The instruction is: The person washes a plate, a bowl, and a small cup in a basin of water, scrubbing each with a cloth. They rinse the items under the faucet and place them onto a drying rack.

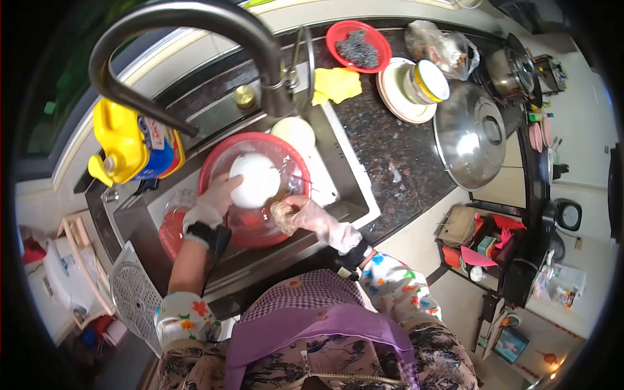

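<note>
My left hand [217, 200], in a thin clear glove, grips the edge of a white bowl [257, 182] over a red basin [301, 156]. The basin stands in the steel sink, and what looks like water is inside it. My right hand [315, 220], also gloved, is closed on a beige, rough-looking scrubber [283, 218] at the basin's right side, just right of the bowl. Part of the bowl's edge is hidden by my left thumb and fingers.
The faucet [188, 13] arches over the sink. A yellow jug [123, 140] stands left; a yellow cloth [336, 85], a red bowl with steel wool [359, 49], stacked dishes [400, 97] and a large metal lid [471, 133] occupy the counter.
</note>
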The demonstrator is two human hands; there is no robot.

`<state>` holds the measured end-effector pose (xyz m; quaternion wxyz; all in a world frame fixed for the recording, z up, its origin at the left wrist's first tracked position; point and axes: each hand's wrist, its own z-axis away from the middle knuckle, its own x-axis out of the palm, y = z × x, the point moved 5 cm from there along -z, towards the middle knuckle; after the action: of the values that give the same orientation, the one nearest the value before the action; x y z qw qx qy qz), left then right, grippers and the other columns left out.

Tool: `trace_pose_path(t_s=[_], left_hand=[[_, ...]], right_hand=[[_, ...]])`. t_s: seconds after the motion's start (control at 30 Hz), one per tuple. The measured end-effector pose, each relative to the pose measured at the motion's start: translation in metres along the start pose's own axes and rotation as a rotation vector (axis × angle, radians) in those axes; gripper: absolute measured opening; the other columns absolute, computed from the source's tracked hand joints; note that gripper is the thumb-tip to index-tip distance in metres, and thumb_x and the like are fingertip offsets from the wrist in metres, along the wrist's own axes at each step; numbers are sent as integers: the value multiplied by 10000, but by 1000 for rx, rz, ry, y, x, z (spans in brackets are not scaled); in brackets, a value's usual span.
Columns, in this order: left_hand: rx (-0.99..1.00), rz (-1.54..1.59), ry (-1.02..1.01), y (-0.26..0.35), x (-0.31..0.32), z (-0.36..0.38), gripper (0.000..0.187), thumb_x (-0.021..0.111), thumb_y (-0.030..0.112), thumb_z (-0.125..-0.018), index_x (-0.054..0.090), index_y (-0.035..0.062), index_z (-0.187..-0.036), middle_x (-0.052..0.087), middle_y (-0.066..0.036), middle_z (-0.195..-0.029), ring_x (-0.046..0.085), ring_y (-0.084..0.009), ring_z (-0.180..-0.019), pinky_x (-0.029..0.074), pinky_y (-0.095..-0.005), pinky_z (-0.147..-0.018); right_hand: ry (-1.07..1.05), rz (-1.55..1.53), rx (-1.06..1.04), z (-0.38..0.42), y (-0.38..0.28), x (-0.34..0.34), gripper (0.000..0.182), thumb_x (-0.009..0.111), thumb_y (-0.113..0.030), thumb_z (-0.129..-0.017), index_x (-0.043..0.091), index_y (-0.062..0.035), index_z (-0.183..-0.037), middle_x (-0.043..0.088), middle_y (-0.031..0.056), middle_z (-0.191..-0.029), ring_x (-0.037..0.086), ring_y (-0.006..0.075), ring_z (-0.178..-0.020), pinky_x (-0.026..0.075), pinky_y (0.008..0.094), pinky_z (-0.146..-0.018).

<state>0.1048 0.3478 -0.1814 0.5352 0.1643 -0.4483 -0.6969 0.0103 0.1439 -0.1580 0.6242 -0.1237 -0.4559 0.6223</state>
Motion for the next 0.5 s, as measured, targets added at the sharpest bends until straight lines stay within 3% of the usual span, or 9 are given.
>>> trace_pose_path(t_s=[0.03, 0.17, 0.23, 0.27, 0.33, 0.4, 0.43, 0.47, 0.5], left_hand=[[73, -206, 99, -2, -8, 7, 398, 563, 256, -884, 538, -40, -1149, 576, -127, -1162, 576, -188, -1021, 451, -321, -898], [112, 572, -50, 23, 30, 25, 366, 547, 233, -892, 546, -42, -1134, 565, -118, -1170, 570, -189, -997, 455, -308, -847], [303, -319, 49, 41, 26, 24, 339, 572, 192, -863, 562, -41, -1110, 578, -108, -1120, 573, -176, -971, 452, -301, -829], [305, -318, 60, 59, 35, 21, 339, 572, 192, -863, 562, -41, -1110, 578, -108, -1120, 573, -176, -971, 452, -301, -829], [53, -157, -322, 89, 100, 9, 313, 582, 165, -845, 575, -44, -1078, 589, -94, -1057, 563, -150, -955, 456, -291, -806], [176, -418, -483, 101, 152, -2, 299, 560, 141, -852, 577, -57, -1076, 624, -57, -919, 558, -129, -867, 454, -269, -777], [517, -447, -493, 70, 159, -20, 340, 580, 179, -857, 536, -40, -1113, 590, -72, -972, 522, -115, -893, 442, -272, -762], [366, -282, -616, 113, 198, 4, 325, 553, 177, -878, 522, -37, -1121, 586, -73, -974, 523, -122, -913, 439, -287, -782], [429, -624, -516, 100, 216, -16, 260, 537, 144, -873, 540, -32, -1065, 600, -123, -986, 560, -173, -927, 454, -304, -781]], right_hand=[[35, 42, 32, 0, -1, 0, 361, 649, 61, -702, 572, -13, -1047, 613, 29, -913, 584, 120, -835, 477, 253, -735], [14, -48, 62, 4, -2, 1, 320, 635, 46, -744, 572, -9, -1053, 620, 41, -902, 597, 138, -824, 489, 261, -726], [-20, 3, 40, -7, 21, -4, 305, 668, -98, -790, 573, -28, -1071, 632, 44, -930, 593, 115, -824, 487, 254, -708], [-24, -1, 79, -11, 31, -4, 355, 686, -118, -779, 560, -30, -1099, 625, 55, -957, 592, 121, -836, 488, 255, -705], [-36, 1, 124, -9, 33, 6, 405, 705, -139, -769, 547, -31, -1126, 619, 65, -985, 591, 127, -849, 489, 255, -702], [99, 169, 2, 3, 10, 18, 315, 600, -9, -791, 542, -10, -1101, 620, 61, -888, 621, 193, -766, 507, 296, -660], [103, 254, -28, 8, 11, 17, 311, 580, -28, -805, 539, -21, -1113, 619, 59, -899, 619, 191, -773, 504, 293, -667], [77, 354, -53, 15, 16, 13, 308, 560, -48, -819, 537, -32, -1126, 618, 57, -910, 616, 189, -780, 501, 290, -674], [52, 465, -82, 24, 22, 7, 307, 540, -67, -832, 534, -43, -1138, 617, 55, -921, 614, 186, -787, 498, 287, -681]])
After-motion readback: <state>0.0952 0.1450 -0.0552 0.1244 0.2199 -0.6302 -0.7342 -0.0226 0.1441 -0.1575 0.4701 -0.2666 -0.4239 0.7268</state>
